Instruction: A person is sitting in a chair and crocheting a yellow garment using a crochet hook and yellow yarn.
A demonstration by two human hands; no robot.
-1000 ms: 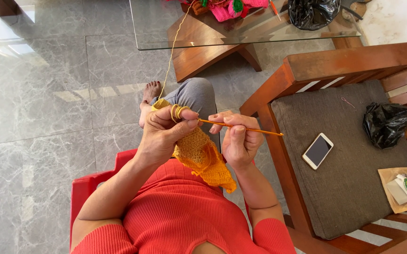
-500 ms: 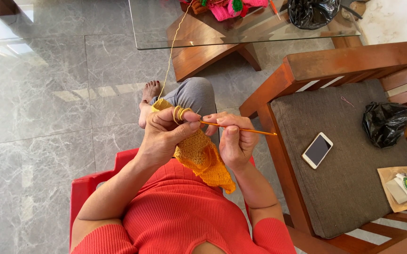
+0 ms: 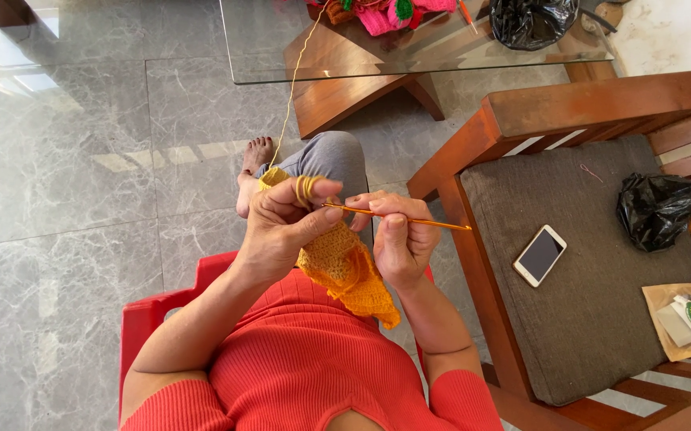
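Crochet work fills the middle of the head view. An orange-yellow crocheted piece hangs in the person's lap, touching both hands: a dense, nubbly panel several rows deep already, its lower corner drooping over the red ribbed top. How much more is to be made cannot be read from here, but a strand of yarn runs taut from the work up to the glass surface, so the supply is not cut off.

The left hand has its fingers closed on the upper edge of the panel, with loops of yarn wound around the raised index finger. The right hand has its fingers pinched together on a thin orange crochet hook, which lies nearly level, its tip at the top edge of the panel, just beside the left thumb.

Around this: a red plastic chair under the person, polished grey marble floor, and to the right a wooden armchair with a coarse dark cushion. On the cushion lie a white phone, a crumpled black plastic bag and a tan paper pouch. Pink and green yarn items sit on the glass.
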